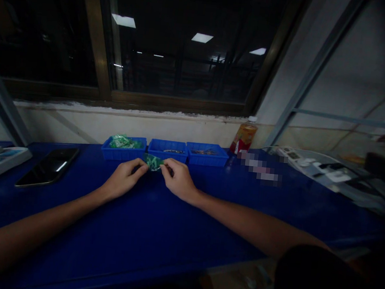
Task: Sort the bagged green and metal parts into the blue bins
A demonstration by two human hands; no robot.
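Observation:
A small green plastic bag (153,162) is stretched between my two hands, just in front of the blue bins. My left hand (126,176) pinches its left edge between thumb and fingers. On the other side, my right hand (178,178) grips the right edge the same way. Whether anything lies inside the bag is too dim to tell. Behind my left hand, a blue bin (109,155) holds a heap of green plastic bags (124,141). The middle blue bin (165,144) and the right blue bin (208,160) contain small thin pieces I cannot make out.
A smartphone (48,167) lies left on the blue table (129,238), near a white tray (0,162). At the back right stands a drink bottle (244,138). Power strips (316,168) with cables lie farther right. A window (188,48) rises behind the table.

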